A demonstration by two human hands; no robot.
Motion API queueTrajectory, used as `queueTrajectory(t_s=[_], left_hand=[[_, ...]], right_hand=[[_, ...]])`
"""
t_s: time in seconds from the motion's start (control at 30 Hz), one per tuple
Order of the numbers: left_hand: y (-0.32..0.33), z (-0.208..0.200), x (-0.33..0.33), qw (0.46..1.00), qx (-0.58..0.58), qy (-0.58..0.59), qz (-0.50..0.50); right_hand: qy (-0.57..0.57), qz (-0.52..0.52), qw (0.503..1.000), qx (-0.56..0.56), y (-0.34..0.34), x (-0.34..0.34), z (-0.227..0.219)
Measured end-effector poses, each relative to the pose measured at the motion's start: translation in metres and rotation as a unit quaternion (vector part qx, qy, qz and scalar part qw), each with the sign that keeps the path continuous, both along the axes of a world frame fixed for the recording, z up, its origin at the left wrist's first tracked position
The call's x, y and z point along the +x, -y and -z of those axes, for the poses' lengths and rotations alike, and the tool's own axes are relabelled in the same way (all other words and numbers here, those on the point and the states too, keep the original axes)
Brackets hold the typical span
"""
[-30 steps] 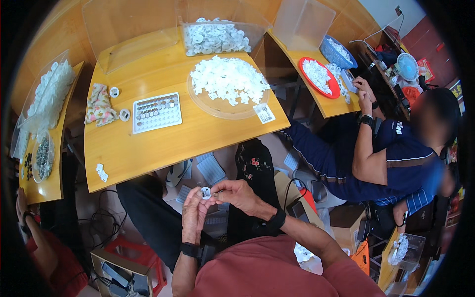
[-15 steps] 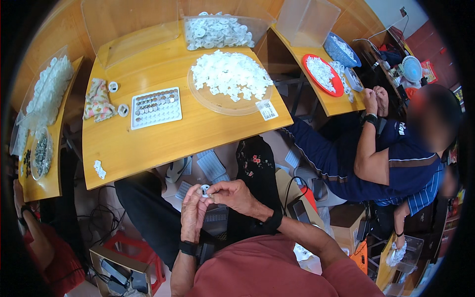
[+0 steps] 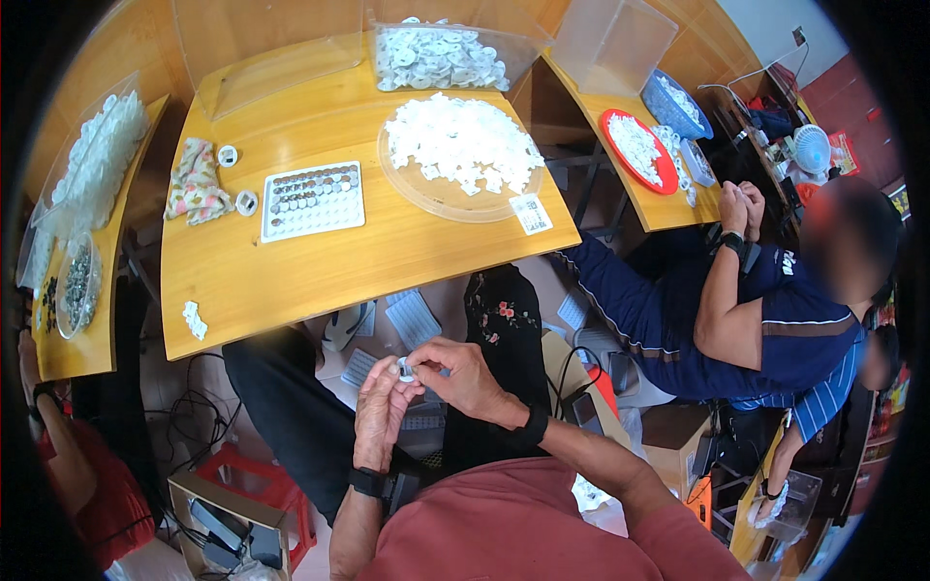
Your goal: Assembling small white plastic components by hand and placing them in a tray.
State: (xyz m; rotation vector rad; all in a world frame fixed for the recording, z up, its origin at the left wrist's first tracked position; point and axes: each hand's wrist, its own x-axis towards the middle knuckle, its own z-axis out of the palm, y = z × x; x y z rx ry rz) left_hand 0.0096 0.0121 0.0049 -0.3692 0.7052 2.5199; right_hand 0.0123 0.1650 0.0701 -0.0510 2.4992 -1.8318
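Note:
Above my lap, in front of the table edge, both hands meet around a small round white plastic piece (image 3: 405, 369). My left hand (image 3: 382, 405) pinches it from the left with thumb and fingers. From the right, my right hand (image 3: 459, 376) has its thumb and forefinger pressed to the same piece. On the table above stands a white tray (image 3: 336, 215) with rows of small round metal discs in part of its pockets. To its right, a heap of small white plastic pieces (image 3: 460, 140) lies on a round tan tray (image 3: 412, 197).
Two round white parts (image 3: 246, 202) lie beside a flowered cloth bundle (image 3: 197, 181). A clear bin (image 3: 441, 56) of white discs stands at the back. Small white pieces (image 3: 195, 321) lie near the table's front left corner. A co-worker (image 3: 736, 310) sits at the right by a red plate (image 3: 662, 177).
The right hand's fingers have shifted slightly on the white piece, and the piece has turned a little. The whole view has tilted slightly. Both hands stay in nearly the same place.

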Motion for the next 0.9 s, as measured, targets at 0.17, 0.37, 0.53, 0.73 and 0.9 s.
queueTrajectory(t_s=[0.17, 0.37, 0.53, 0.73, 0.9], left_hand=[[-0.0003, 0.0027, -0.0004, 1.000, -0.013, 0.004, 0.005], [-0.0006, 0.0021, 0.0000, 1.000, -0.011, 0.024, -0.003], [-0.0020, -0.0004, 0.0000, 0.999, -0.029, 0.044, 0.002], [-0.0011, 0.0005, -0.0007, 0.999, -0.022, 0.037, 0.000], [-0.0028, 0.0010, 0.0002, 0.999, -0.029, 0.035, -0.006]], right_hand=[[-0.083, -0.016, 0.993, 0.079, 0.0017, -0.0010, 0.0028], [-0.140, -0.022, 0.977, 0.161, 0.0024, 0.0007, 0.0036], [-0.208, -0.066, 0.953, 0.211, -0.0015, -0.0003, 0.0040], [-0.225, -0.087, 0.940, 0.243, -0.0002, 0.0004, 0.0063], [-0.186, -0.088, 0.946, 0.249, -0.0010, -0.0003, 0.0086]])
